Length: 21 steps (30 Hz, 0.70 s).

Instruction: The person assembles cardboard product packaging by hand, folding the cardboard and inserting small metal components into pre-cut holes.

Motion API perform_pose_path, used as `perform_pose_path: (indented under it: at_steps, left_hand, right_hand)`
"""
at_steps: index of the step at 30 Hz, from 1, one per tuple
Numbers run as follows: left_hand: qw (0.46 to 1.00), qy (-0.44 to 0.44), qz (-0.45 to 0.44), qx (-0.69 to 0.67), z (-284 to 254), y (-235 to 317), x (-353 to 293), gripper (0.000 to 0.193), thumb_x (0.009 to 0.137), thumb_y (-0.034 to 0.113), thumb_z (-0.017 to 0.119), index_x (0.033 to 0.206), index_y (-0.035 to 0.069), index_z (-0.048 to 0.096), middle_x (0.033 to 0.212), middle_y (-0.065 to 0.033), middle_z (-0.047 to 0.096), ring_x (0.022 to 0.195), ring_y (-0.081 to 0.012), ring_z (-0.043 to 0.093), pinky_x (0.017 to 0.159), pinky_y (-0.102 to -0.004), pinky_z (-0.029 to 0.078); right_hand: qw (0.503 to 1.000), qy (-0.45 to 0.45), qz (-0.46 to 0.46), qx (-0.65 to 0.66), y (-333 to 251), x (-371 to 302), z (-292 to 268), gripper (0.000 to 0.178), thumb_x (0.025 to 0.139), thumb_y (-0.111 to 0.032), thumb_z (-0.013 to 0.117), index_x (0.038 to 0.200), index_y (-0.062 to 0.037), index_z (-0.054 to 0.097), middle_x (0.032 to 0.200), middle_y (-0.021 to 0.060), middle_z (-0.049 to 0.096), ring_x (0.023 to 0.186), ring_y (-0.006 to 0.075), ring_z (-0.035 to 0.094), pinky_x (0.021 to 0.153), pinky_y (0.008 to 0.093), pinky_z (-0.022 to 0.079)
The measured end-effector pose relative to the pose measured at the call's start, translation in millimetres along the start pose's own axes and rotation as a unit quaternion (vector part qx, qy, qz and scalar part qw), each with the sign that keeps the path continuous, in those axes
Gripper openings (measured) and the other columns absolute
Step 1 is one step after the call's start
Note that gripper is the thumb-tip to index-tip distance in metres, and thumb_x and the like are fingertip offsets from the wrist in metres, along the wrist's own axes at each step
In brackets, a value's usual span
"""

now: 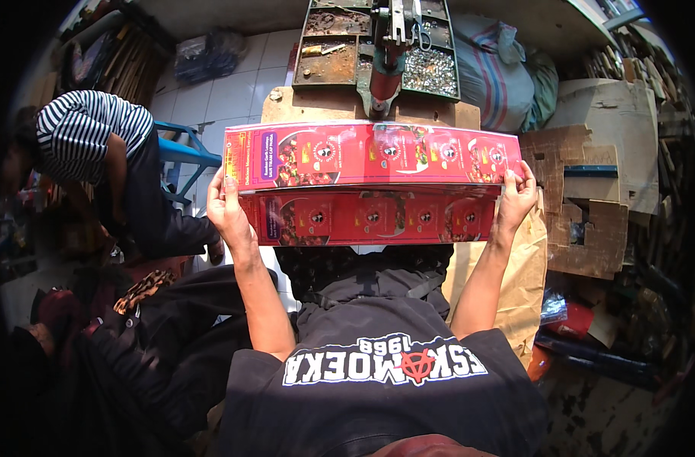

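Red and glossy, the long printed panel [372, 156] spans the gap between your two hands.
Your left hand [229, 215] pinches its left end and your right hand [518, 199] its right, thumbs on the printed face, a wide grip that probably stops so long a piece sagging. It reaches past the worktop's [286, 107] left and right edges, leaving your grip room beyond the wood (whether it rests or hovers, I cannot tell). A shaded red layer [374, 217] shows along its near edge, fold or separate sheet unclear. Toward the worktop's far edge stands a press post [385, 84]; the compartment tray [325, 86] beside it presumably keeps the small metal bits [430, 72] within reach.
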<state>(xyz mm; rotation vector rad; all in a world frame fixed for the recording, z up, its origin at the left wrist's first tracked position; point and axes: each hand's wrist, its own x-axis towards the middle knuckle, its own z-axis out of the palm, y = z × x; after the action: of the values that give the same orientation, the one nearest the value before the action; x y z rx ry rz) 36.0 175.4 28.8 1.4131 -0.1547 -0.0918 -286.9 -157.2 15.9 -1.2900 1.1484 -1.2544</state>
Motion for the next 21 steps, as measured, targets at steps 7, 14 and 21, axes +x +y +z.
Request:
perform_pose_path:
  at_steps: [7,14,21]
  left_hand:
    - [0.904,0.026,0.152,0.398,-9,-22,16,0.054,0.079,0.024,0.079,0.126,0.004,0.060,0.118,-0.0153,0.056,0.106,-0.0279,0.053,0.091,-0.0388,0.042]
    - [0.774,-0.140,0.189,0.588,7,-19,-8,0.088,0.066,0.056,0.079,0.140,0.017,0.049,0.149,-0.0193,0.030,0.140,-0.0376,0.027,0.113,-0.0598,0.017]
    - [0.762,-0.131,0.179,0.608,3,-21,-2,0.088,0.070,0.057,0.076,0.143,0.019,0.045,0.153,-0.0195,0.026,0.142,-0.0379,0.024,0.114,-0.0597,0.015]
  right_hand:
    - [0.993,0.056,-0.067,-0.079,49,7,-8,0.035,0.085,-0.001,0.066,0.119,-0.0019,0.062,0.086,0.0025,0.061,0.079,0.0104,0.055,0.079,0.0263,0.046]
    - [0.998,0.032,-0.044,-0.044,45,-7,-1,0.036,0.086,-0.001,0.067,0.121,-0.0005,0.060,0.081,0.0002,0.060,0.077,0.0086,0.055,0.076,0.0246,0.046]
    - [0.995,0.075,-0.049,0.050,53,15,-19,0.036,0.088,0.001,0.064,0.123,0.0023,0.054,0.083,0.0017,0.062,0.078,0.0063,0.056,0.070,0.0205,0.046]
